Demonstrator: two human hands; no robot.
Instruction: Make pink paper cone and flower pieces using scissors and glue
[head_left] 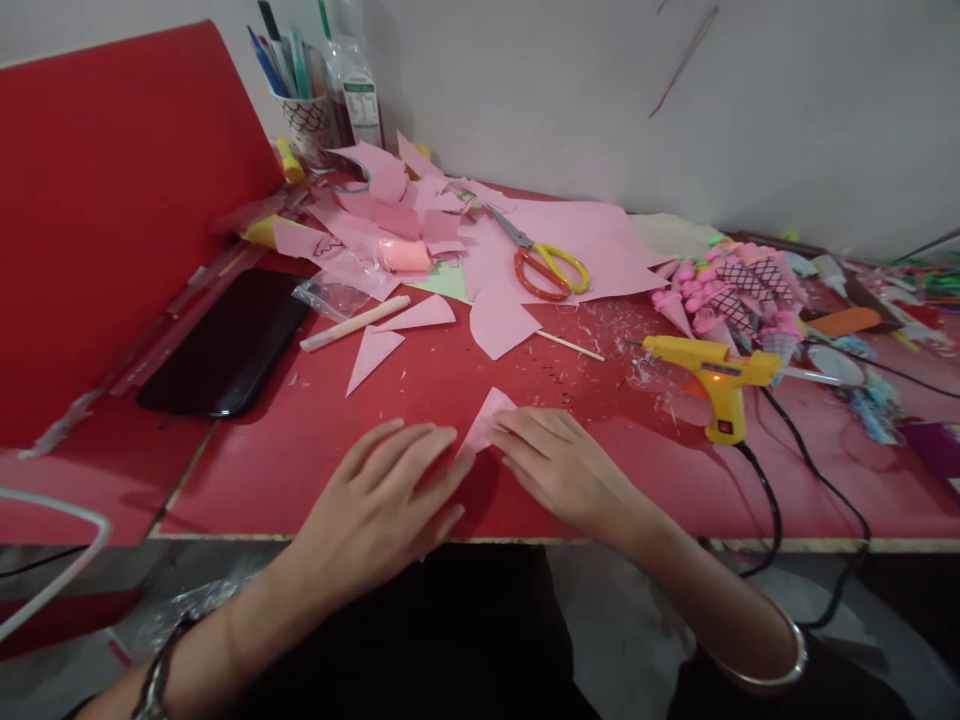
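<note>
Both my hands lie flat on the red table (285, 450) near its front edge. My left hand (382, 495) has its fingers stretched out, the tips touching a small pink paper piece (486, 418). My right hand (559, 465) also lies with fingers extended, pressing on the same pink piece from the right. Only the piece's upper corner shows between the fingertips.
A yellow glue gun (712, 385) with a black cord stands to the right. Orange-and-yellow scissors (544, 262) lie on pink sheets at the back. Pink offcuts, a wooden stick (354, 323), a black phone (229, 345), a pen cup (307, 120) and pink paper cones (731, 290) surround them.
</note>
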